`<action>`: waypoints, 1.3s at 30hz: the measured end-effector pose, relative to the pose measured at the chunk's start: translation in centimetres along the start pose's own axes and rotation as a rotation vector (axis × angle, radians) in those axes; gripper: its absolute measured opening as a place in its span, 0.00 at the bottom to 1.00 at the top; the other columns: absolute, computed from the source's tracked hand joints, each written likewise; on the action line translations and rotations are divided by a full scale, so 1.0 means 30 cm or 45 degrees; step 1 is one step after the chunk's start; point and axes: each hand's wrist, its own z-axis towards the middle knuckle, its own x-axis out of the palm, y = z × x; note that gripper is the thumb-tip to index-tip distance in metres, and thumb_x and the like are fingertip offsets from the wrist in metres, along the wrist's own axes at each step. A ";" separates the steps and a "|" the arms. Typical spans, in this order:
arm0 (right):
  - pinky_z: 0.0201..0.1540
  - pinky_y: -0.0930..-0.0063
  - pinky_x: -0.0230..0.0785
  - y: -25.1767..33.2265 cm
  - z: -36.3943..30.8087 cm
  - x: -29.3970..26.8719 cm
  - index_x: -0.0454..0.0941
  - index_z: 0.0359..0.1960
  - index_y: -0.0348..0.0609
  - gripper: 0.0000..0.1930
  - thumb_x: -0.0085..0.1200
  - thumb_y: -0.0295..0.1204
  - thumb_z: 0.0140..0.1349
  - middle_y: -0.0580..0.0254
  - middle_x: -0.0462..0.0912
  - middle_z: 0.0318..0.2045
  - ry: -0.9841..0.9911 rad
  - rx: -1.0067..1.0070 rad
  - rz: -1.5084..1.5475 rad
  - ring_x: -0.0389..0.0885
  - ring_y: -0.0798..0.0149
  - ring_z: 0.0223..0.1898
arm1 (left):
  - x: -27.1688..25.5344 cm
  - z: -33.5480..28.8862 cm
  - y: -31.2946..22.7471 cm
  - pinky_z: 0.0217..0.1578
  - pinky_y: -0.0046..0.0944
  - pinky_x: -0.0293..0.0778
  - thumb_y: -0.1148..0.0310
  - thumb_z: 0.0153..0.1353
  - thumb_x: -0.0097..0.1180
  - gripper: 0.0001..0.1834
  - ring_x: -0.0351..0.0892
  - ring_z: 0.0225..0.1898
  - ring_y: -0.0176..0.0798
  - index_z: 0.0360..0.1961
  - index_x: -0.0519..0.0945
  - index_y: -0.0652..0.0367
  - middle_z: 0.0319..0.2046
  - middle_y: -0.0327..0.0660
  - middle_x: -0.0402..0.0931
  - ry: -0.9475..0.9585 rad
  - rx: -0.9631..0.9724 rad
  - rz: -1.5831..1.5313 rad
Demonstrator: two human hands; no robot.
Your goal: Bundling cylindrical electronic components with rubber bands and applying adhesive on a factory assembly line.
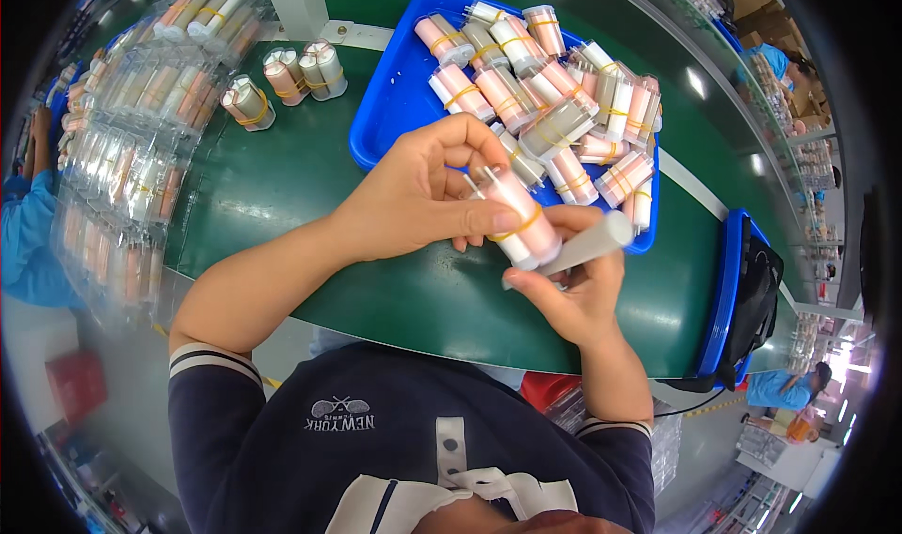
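Note:
In front of my chest, my left hand (409,201) is closed around a bundle of pink and white plastic tubes (531,229). A yellow rubber band circles the bundle, which tilts with its lower end toward my right hand (590,294). That hand is closed on a pale grey tube (599,240), which sticks out slantwise past the fingers. The thumb and the grey tube lie close to the bundle's lower end; whether they touch it I cannot tell. Motion blurs the bundle and the grey tube somewhat, and the fingers behind the bundle are partly hidden.
Just beyond my hands, a blue tray (399,78) holds many banded tube bundles. Several bundles (286,76) stand upright on the green table (272,182). Clear plastic packs of tubes (141,172) are stacked at the left. A blue bin (728,299) with a black bag stands at the right.

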 end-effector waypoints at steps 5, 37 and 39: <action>0.16 0.89 0.51 0.007 0.003 0.008 0.68 0.35 0.37 0.22 0.35 0.47 0.64 0.62 0.74 0.20 0.190 0.660 0.696 0.61 0.81 0.15 | -0.013 -0.008 -0.042 0.11 0.23 0.65 0.64 0.56 0.54 0.18 0.71 0.14 0.27 0.44 0.66 0.62 0.25 0.43 0.74 0.005 -0.191 -0.067; 0.13 0.90 0.48 0.075 0.079 -0.151 0.71 0.36 0.35 0.16 0.37 0.38 0.64 0.64 0.72 0.17 -0.217 0.289 0.583 0.58 0.81 0.12 | -0.200 0.011 -0.185 0.29 0.43 0.68 0.66 0.46 0.59 0.08 0.73 0.30 0.47 0.25 0.74 0.57 0.26 0.41 0.72 -0.759 0.497 1.884; 0.14 0.90 0.48 0.098 0.105 -0.177 0.71 0.35 0.35 0.15 0.38 0.36 0.64 0.64 0.71 0.17 -0.232 0.203 0.561 0.58 0.82 0.13 | -0.172 0.081 -0.114 0.32 0.43 0.66 0.60 0.47 0.57 0.12 0.73 0.30 0.45 0.24 0.77 0.59 0.25 0.42 0.74 -0.656 0.521 1.994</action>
